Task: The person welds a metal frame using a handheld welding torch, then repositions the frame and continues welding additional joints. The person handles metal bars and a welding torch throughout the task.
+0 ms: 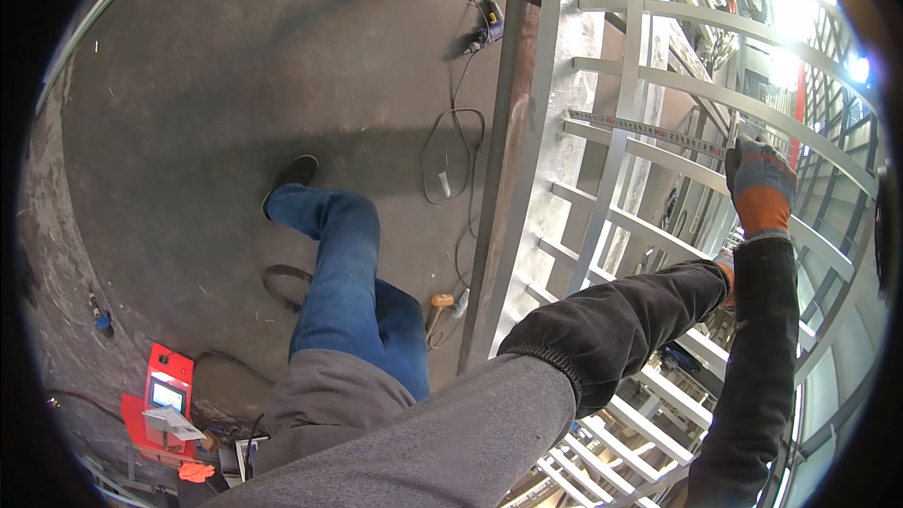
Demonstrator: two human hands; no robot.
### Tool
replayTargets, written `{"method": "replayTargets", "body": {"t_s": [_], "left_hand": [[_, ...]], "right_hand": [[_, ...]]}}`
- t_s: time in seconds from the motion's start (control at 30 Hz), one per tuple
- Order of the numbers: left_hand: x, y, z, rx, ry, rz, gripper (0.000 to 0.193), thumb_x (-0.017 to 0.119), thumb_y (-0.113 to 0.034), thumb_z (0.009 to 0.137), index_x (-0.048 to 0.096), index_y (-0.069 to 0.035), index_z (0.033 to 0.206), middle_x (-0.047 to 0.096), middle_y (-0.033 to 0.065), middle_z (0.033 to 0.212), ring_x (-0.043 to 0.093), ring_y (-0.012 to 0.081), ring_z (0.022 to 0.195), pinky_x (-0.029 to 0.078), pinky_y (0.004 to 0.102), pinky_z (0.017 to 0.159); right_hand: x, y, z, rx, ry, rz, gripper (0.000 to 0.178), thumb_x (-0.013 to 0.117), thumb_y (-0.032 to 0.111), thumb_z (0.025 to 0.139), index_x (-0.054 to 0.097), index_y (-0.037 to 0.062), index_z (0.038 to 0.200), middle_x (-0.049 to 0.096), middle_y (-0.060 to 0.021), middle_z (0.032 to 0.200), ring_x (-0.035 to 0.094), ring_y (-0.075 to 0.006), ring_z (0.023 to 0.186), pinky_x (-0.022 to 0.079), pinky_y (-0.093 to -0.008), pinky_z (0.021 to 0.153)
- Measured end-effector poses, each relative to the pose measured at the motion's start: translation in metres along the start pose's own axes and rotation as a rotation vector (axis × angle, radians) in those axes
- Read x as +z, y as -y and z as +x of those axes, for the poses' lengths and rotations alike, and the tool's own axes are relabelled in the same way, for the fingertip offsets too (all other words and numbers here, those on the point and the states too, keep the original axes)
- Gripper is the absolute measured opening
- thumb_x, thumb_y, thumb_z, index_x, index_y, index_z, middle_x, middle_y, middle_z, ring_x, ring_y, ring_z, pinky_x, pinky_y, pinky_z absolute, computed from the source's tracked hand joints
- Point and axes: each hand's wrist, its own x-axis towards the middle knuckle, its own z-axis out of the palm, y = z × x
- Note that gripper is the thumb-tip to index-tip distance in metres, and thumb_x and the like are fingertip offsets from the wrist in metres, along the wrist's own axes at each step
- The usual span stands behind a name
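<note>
My right hand, in a grey and orange work glove, is closed at the right end of a tape measure. The tape's pale blade stretches left from it along a crossbar of a light metal frame, reaching the frame's long side rail. The tape's case is not clearly visible. My left hand, also gloved, is beside the frame's bars just below my right wrist. The black sleeve cover and the right forearm hide most of it, so its fingers do not show.
A dark steel beam runs along the frame's left side. On the floor lie a corded power drill, its cable and a hammer. A red machine with a screen stands lower left. Metal parts show beneath the frame.
</note>
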Motion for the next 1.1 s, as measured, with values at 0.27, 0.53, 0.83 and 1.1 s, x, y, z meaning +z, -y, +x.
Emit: {"method": "replayTargets", "body": {"t_s": [0.27,0.53,0.83,1.1], "left_hand": [[0.004,0.008,0.006,0.005,-0.045,-0.005,0.042,0.070,-0.036,0.087,0.073,-0.014,0.123,0.072,0.0153,0.126,0.070,0.0338,0.116,0.056,0.0448,0.095],[0.006,0.021,0.003,-0.025,-0.089,-0.012,0.043,0.071,-0.037,0.086,0.073,-0.014,0.123,0.072,0.0150,0.126,0.070,0.0339,0.116,0.055,0.0450,0.095],[0.012,0.018,0.016,-0.027,-0.131,-0.041,0.044,0.071,-0.038,0.086,0.073,-0.015,0.123,0.072,0.0147,0.126,0.069,0.0339,0.116,0.055,0.0451,0.095],[0.022,0.022,0.021,-0.043,-0.155,-0.064,0.045,0.072,-0.038,0.085,0.073,-0.015,0.123,0.072,0.0145,0.126,0.069,0.0340,0.116,0.055,0.0453,0.096]], "right_hand": [[0.013,-0.004,0.002,-0.003,0.025,-0.020,0.028,0.058,0.039,0.099,0.072,0.0157,0.107,0.074,-0.0134,0.104,0.072,-0.0358,0.097,0.058,-0.0489,0.083],[0.019,-0.003,0.000,0.003,0.016,0.011,0.028,0.060,0.038,0.098,0.074,0.0144,0.103,0.074,-0.0130,0.103,0.072,-0.0356,0.096,0.058,-0.0485,0.082],[0.019,-0.003,0.002,0.001,-0.006,0.003,0.029,0.060,0.038,0.098,0.075,0.0131,0.102,0.075,-0.0142,0.099,0.073,-0.0354,0.093,0.058,-0.0483,0.081],[0.019,-0.006,0.006,0.017,0.038,0.044,0.028,0.060,0.036,0.098,0.074,0.0123,0.103,0.073,-0.0167,0.103,0.072,-0.0374,0.096,0.057,-0.0487,0.082]]}}
